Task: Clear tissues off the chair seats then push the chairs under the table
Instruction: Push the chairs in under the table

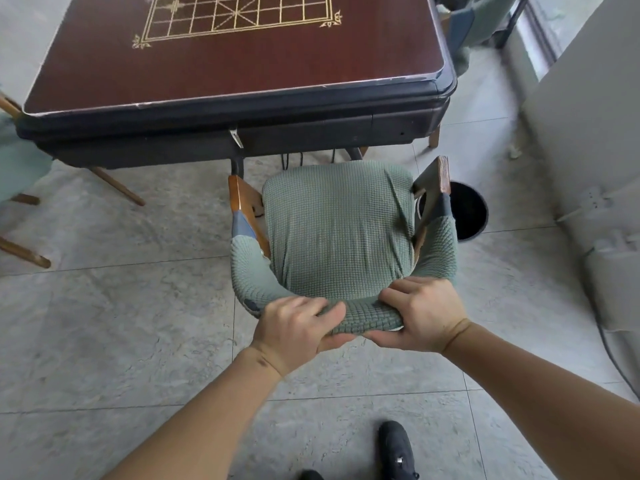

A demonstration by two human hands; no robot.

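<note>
Both bare forearms reach forward from the bottom of the view, above a black shoe [396, 448] on the grey tiled floor [121, 341]. Ahead stands the table [242, 81], dark red on top with a gold board grid printed on it and a thick black edge, its near side facing the person. Just in front of that edge sits the chair [337, 230], covered in grey-green quilted fabric; the front of its seat lies close to the table's side but not yet beneath it, and the seat shows only bare fabric. Its wooden armrests stick out left and right of the seat. A black round bin [467, 213] stands on the floor just beyond the chair's right armrest. Part of a second chair [20, 174] with wooden legs shows at the left edge. At the curved backrest, nearest the person, the left hand [294, 332] grips the top rail, fingers curled over it and thumb underneath. Right beside it, the right hand [424, 313] grips the same rail likewise, the two thumbs almost touching.
</note>
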